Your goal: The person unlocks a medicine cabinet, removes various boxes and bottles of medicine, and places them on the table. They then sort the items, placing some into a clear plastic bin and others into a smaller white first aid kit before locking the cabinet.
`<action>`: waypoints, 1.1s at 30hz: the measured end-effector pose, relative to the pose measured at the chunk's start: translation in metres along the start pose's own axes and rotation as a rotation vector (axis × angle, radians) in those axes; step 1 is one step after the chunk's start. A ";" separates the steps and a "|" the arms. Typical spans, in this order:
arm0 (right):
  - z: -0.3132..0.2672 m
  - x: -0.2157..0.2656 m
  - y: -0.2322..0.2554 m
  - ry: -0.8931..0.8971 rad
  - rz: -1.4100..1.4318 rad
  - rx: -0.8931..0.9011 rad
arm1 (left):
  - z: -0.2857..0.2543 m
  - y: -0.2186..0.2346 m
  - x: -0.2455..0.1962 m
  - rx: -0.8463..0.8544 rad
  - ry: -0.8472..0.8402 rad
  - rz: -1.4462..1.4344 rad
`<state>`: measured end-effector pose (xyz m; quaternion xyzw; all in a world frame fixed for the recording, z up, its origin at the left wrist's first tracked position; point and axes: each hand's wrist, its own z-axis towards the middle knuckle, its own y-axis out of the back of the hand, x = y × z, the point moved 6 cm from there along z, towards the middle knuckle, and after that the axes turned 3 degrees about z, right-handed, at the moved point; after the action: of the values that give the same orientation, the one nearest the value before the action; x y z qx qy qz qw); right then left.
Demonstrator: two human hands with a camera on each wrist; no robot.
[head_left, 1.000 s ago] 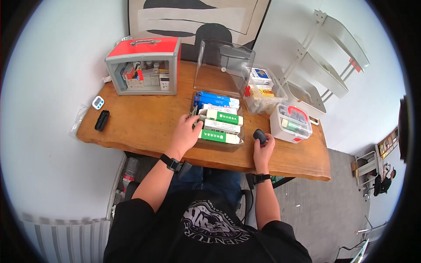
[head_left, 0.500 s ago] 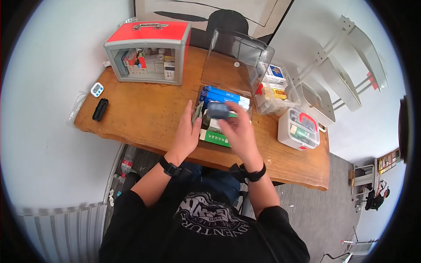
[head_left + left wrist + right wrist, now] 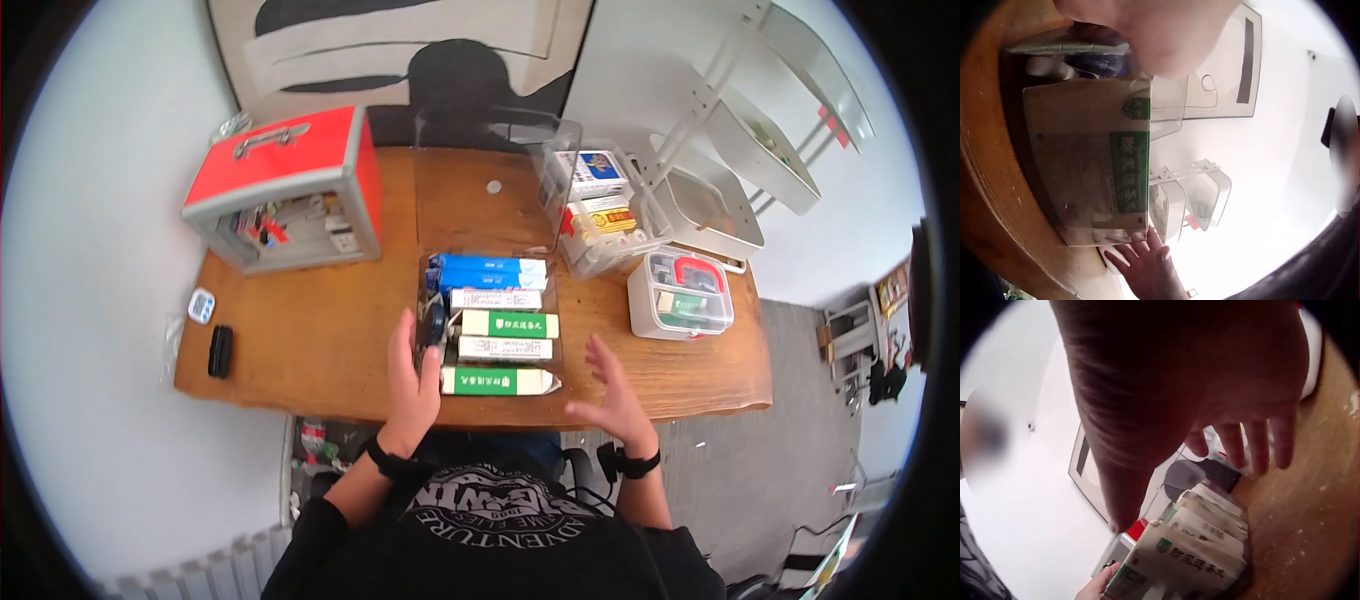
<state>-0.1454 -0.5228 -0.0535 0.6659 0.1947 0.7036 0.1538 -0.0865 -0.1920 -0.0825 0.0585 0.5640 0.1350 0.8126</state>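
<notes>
The left hand [image 3: 412,375] lies flat, fingers straight, against the clear box [image 3: 553,300] at its nine o'clock wall. The right hand [image 3: 612,388] hovers with fingers spread, empty, at the box's four o'clock, just apart from it. Both are over the wooden table [image 3: 310,330]. Inside the box, the nearest green carton [image 3: 495,381] sits at six o'clock.

Showed a warm matt wooden surface [image 3: 320,330]; on it, a clear glossy plastic bin [image 3: 487,215] of printed cardboard cartons [image 3: 508,323]; left of it, a red-topped grey case [image 3: 285,180], smooth.
</notes>
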 end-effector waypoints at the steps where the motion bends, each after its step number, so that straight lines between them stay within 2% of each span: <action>1: -0.006 -0.013 -0.009 -0.088 0.018 0.105 | 0.000 0.001 -0.001 0.014 0.024 0.021; 2: -0.010 -0.019 -0.016 -0.091 0.031 0.072 | 0.002 0.003 -0.004 0.031 0.047 0.042; 3: -0.011 -0.018 -0.030 -0.042 0.049 0.094 | 0.007 0.010 -0.012 0.068 0.075 0.200; 4: -0.009 -0.008 -0.043 0.007 0.065 0.116 | 0.023 0.015 -0.022 0.094 0.051 0.202; 6: 0.002 -0.003 -0.057 -0.049 0.090 0.080 | 0.062 0.025 -0.036 0.129 0.116 0.091; 8: 0.014 -0.010 -0.071 0.086 0.075 -0.036 | 0.125 0.025 -0.061 0.144 -0.013 0.027; 9: 0.019 -0.008 -0.071 0.058 0.029 -0.072 | 0.157 0.025 -0.067 0.129 -0.101 0.028; 10: 0.024 -0.007 -0.071 0.105 0.044 -0.072 | 0.188 0.021 -0.071 0.116 -0.189 0.026; 12: 0.026 -0.008 -0.073 0.131 0.000 -0.098 | 0.245 0.012 -0.059 0.035 -0.153 -0.121; 14: 0.025 -0.009 -0.075 0.073 -0.041 -0.111 | 0.279 0.006 -0.045 0.186 0.143 -0.612; 15: 0.022 -0.013 -0.078 0.077 -0.026 -0.147 | 0.284 0.011 -0.043 0.178 0.191 -0.676; 16: 0.019 -0.017 -0.080 0.060 -0.024 -0.171 | 0.285 0.020 -0.039 0.191 0.041 -0.686; 18: 0.014 -0.018 -0.084 0.079 -0.089 -0.219 | 0.270 0.043 -0.032 0.228 -0.038 -0.674; 20: 0.010 -0.016 -0.083 0.035 -0.089 -0.244 | 0.231 0.057 -0.037 0.138 -0.052 -0.669; 22: 0.010 -0.016 -0.084 0.070 -0.105 -0.254 | 0.189 0.075 -0.017 0.123 -0.012 -0.693; 24: 0.012 -0.021 -0.084 0.097 -0.101 -0.251 | 0.133 0.076 -0.010 0.203 -0.007 -0.587; 26: 0.014 -0.020 -0.084 0.109 -0.134 -0.228 | 0.081 0.075 0.008 0.223 0.154 -0.212; 28: 0.023 -0.019 -0.081 0.124 -0.150 -0.222 | 0.042 0.049 -0.069 0.473 -0.462 0.545; 29: 0.028 -0.017 -0.081 0.132 -0.165 -0.206 | 0.039 0.039 -0.075 0.467 -0.467 0.548; 31: 0.051 -0.017 -0.081 0.126 -0.181 -0.168 | 0.035 0.013 -0.087 0.551 -0.594 0.728; 33: 0.086 -0.014 -0.081 0.147 -0.168 -0.092 | 0.053 -0.017 -0.081 0.559 -0.545 0.737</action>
<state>-0.0624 -0.4527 -0.1013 0.5860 0.2281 0.7433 0.2281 -0.0607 -0.2281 0.0051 0.4995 0.2893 0.2359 0.7818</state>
